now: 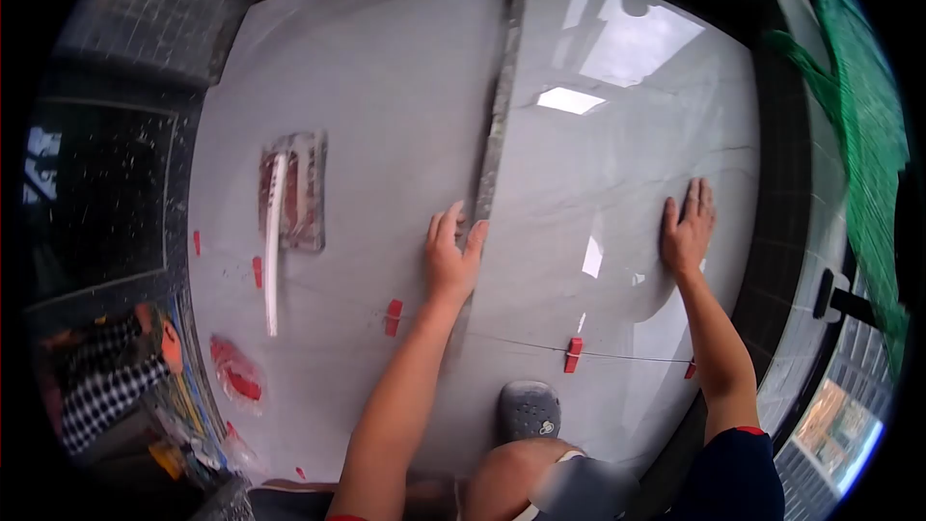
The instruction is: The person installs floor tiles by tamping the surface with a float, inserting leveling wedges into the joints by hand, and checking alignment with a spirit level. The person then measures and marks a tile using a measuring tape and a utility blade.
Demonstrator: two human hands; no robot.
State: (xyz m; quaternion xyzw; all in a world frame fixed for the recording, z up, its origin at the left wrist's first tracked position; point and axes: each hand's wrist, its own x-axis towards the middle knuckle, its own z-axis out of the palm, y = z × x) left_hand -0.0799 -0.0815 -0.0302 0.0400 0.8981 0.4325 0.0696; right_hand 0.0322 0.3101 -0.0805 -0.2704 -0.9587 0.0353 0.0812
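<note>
My left hand [453,253] is at the lower part of a long, narrow, mortar-stained bar [499,106], with the thumb against it and the fingers apart on its left side. This bar runs up across the large pale glossy slab [386,68]. Farther right, my right hand [690,232] lies flat on the slab with its fingers stretched out, holding nothing. Below the hands, a thin line with red clips, one of them a red clip [573,355], crosses the slab.
A trowel [294,191] and a white strip [275,251] lie at left. Near the bottom stands a foot in a grey clog [530,412]. Green netting [858,125] hangs at right. A plastic bag with red pieces [236,373] and checkered cloth [111,381] are at lower left.
</note>
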